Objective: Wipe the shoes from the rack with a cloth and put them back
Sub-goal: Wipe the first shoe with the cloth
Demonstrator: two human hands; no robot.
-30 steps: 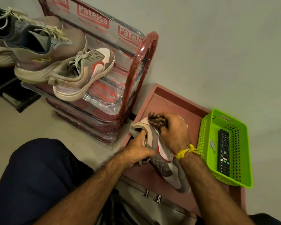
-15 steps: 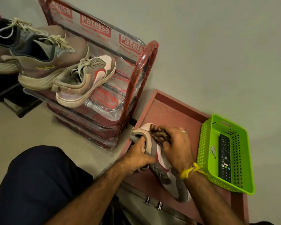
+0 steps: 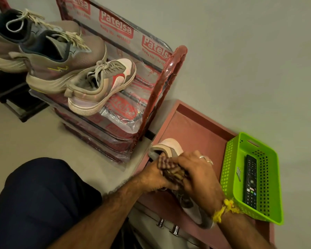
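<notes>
Nearest: a knee in dark trousers (image 3: 39, 200), person seated low on the floor beside a pink tray-like counter (image 3: 201, 133).

Both forearms reach onto the counter. Left hand (image 3: 151, 178) grips the near side of a grey-and-pink sneaker (image 3: 169, 146), fingers curled round its collar to steady it. Right hand (image 3: 199, 175) holds a bunched checked cloth (image 3: 169, 168), fingers curled over it, and presses it against the shoe's upper. Two rings and a yellow wrist thread (image 3: 224, 209) on that hand. The sneaker lies on the counter, heel toward the rack, toe end running under the right wrist.

Step in hand, as judged: wiping this one sneaker, mid-upper. Heel and toe show past the hands; whether they are clean cannot be told.

Just right of the hands: a green plastic basket (image 3: 271, 218) on the counter with a TV remote (image 3: 250, 180) and a small key (image 3: 238, 174) inside.

Farther: red shoe rack (image 3: 171, 69), plastic-wrapped with printed labels. On its top shelf, the matching sneaker (image 3: 104, 87), then two larger tan running shoes (image 3: 61, 65) to the left.

Next move likely calls for turning the shoe in the left hand to reach unwiped sides, then lifting it across to the free shelf space just beside its mate. Three shoes on the rack are not yet taken down.
</notes>
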